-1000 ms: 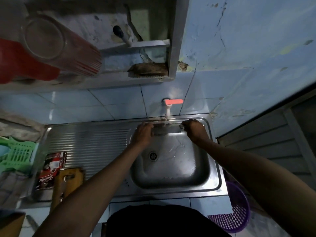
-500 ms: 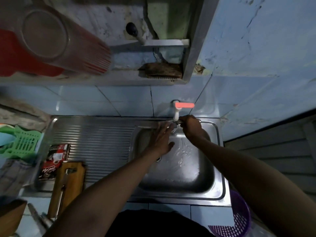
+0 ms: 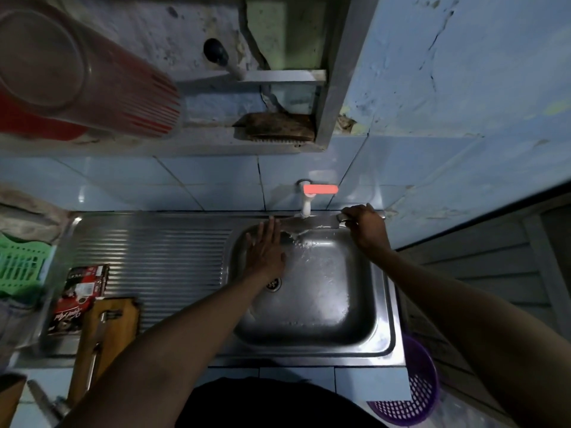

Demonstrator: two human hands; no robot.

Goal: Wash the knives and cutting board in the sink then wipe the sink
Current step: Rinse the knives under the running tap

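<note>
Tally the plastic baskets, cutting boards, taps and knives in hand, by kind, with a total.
Plastic baskets: 2, green basket, purple basket
Cutting boards: 1, cutting board
Taps: 1, tap
Knives in hand: 1, knife in the right hand
Total: 5

— What sort of place is this?
— A home kitchen: a steel sink (image 3: pixel 312 329) with a ribbed draining board, a plastic tap (image 3: pixel 307 200) on a tiled wall.
— Anything else?
— A wooden cutting board (image 3: pixel 102 344), a red cup (image 3: pixel 77 72) on a shelf, a scrubbing brush (image 3: pixel 275 126).
</note>
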